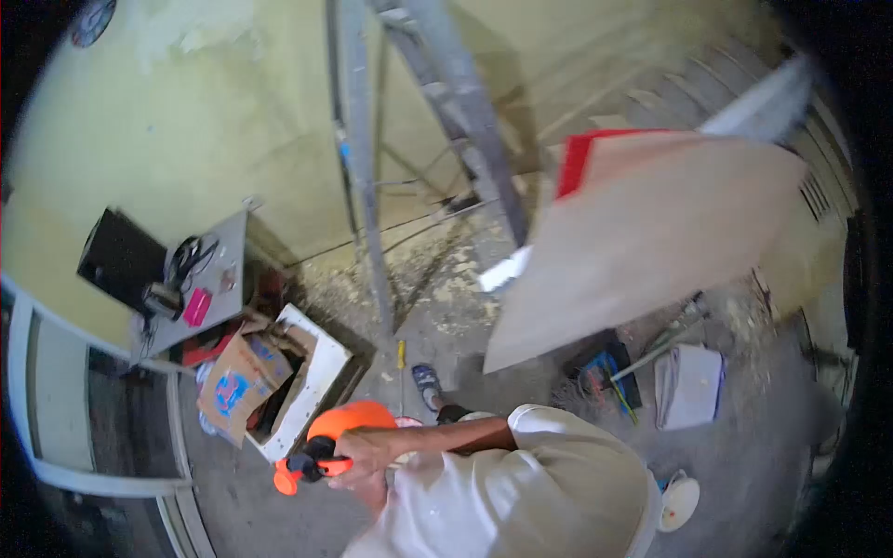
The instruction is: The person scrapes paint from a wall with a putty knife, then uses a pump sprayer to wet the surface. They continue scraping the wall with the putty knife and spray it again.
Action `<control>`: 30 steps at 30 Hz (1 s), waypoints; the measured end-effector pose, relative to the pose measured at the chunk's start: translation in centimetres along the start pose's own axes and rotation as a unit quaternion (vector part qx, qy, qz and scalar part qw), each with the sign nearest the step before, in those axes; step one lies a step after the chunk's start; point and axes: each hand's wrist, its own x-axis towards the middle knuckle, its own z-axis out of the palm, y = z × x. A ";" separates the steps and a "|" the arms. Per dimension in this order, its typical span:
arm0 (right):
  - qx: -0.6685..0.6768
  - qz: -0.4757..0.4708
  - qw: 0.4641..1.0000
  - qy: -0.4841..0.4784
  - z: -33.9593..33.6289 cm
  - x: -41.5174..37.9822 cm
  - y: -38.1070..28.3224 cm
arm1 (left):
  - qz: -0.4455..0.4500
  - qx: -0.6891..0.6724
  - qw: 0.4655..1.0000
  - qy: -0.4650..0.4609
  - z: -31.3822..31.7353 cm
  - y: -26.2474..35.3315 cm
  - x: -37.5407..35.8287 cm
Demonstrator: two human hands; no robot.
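Observation:
An orange and black sprayer-like tool [349, 423] is held low, at the left side of my body. My right hand [366, 448] comes across from the right, its fingers wrapped round the black grip part. Just below, my left hand [358, 484] is closed at the same tool, its fingers partly hidden. The tool's round orange front piece [285, 477] points left. Behind it stands a white-edged box [312, 391] with an open cardboard carton [244, 381] in it.
A stepladder [367, 186] stands against the yellowish wall. A big beige sheet [651, 223] hangs at the right. A small table [223, 256] carries a black monitor-like panel [121, 256]. A yellow-handled screwdriver-like tool [402, 353], a dustpan [605, 367] and a folded white bundle [688, 386] lie on the floor.

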 end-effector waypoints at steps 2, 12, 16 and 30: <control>-0.062 0.050 0.995 -0.058 -3.7 3.8 -0.3 | 0.004 0.019 0.999 0.049 -2.7 0.4 3.8; -0.137 0.017 0.975 0.172 -15.5 14.4 1.9 | 0.047 0.067 0.990 0.111 -6.9 0.2 15.7; -0.013 -0.005 0.961 0.275 -19.5 16.0 2.2 | -0.073 0.012 0.997 -0.034 -11.8 -0.4 20.5; -0.073 0.034 0.909 0.409 -33.5 34.8 15.1 | -0.284 -0.027 0.945 0.160 -34.6 -22.9 49.1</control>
